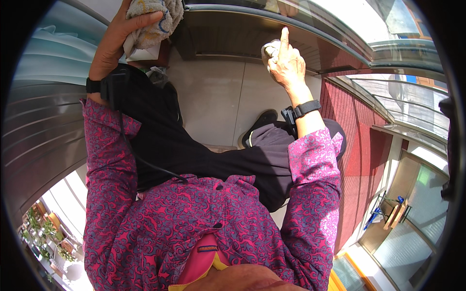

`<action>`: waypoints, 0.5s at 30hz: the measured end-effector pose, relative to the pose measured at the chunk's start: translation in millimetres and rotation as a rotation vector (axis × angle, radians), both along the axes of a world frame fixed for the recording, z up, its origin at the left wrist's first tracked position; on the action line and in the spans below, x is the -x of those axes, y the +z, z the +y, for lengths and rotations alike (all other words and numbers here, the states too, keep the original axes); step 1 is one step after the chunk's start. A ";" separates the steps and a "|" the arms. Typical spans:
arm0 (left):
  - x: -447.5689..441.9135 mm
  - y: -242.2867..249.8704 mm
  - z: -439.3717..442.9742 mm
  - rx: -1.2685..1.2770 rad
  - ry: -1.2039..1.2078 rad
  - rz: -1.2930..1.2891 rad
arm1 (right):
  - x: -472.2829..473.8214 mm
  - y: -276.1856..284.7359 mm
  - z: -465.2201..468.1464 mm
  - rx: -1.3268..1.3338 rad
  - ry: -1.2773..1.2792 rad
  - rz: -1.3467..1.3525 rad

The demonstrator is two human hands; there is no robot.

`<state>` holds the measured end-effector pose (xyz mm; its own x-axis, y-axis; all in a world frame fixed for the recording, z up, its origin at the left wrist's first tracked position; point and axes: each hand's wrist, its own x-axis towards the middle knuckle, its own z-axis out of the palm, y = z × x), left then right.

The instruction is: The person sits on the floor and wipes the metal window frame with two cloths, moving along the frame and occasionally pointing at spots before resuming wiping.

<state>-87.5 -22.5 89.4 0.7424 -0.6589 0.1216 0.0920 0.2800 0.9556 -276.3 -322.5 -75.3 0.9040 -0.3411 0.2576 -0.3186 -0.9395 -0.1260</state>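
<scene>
At the upper left, my left hand (118, 40) grips a bunched, patterned terry cloth (154, 25). My right hand (289, 65) keeps a crumpled white cloth (270, 50) under its curled fingers. Its index finger is stretched out towards a dark glossy panel (233, 31), just below a metal trim strip (255, 15); whether the fingertip touches cannot be told. Above the strip, a reflection of fingers (287, 8) shows in a glass surface.
Pale floor tiles (211, 94) lie between my dark-trousered legs. A white box-like thing (145, 54) and a crumpled plastic bag (158, 74) sit by my left knee. Red ribbed matting (349, 145) runs along the right. Glossy teal folds (62, 54) rise at the left.
</scene>
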 end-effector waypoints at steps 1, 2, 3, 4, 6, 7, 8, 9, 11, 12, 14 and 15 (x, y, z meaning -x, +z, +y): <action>-0.8 0.5 0.6 -0.020 -0.003 0.000 | 0.4 -0.1 0.1 0.003 0.003 -0.015; -1.2 0.4 0.9 -0.039 -0.006 0.000 | 0.6 -0.2 0.3 0.006 0.005 -0.030; -1.6 0.5 1.2 -0.043 0.007 -0.012 | 0.8 0.0 0.4 0.016 0.011 -0.028; -1.6 0.0 1.0 -0.047 0.020 -0.024 | 1.0 0.2 0.7 0.025 0.017 -0.025; -1.8 -0.4 0.8 -0.046 0.026 -0.041 | 1.0 1.4 0.7 0.027 0.026 -0.038; -1.7 -0.9 0.8 -0.040 0.022 -0.046 | 0.9 2.0 0.7 0.022 0.030 -0.053; -1.5 -0.9 1.1 -0.034 0.019 -0.051 | 0.6 2.7 0.7 0.017 0.037 -0.067; -1.5 -1.1 1.5 -0.045 0.026 -0.062 | 0.3 3.2 0.8 0.010 0.029 -0.055; -2.2 -0.7 2.0 -0.068 0.036 -0.085 | -0.2 4.0 1.3 0.001 0.014 -0.047; -2.4 -0.6 2.0 -0.072 0.035 -0.077 | -0.4 3.9 1.7 -0.010 0.013 -0.034; -2.4 -0.1 2.5 -0.079 0.035 -0.059 | -0.7 3.7 2.3 -0.021 0.021 -0.041; -2.1 0.3 2.7 -0.070 0.022 -0.050 | -0.6 3.5 2.3 -0.028 0.019 -0.042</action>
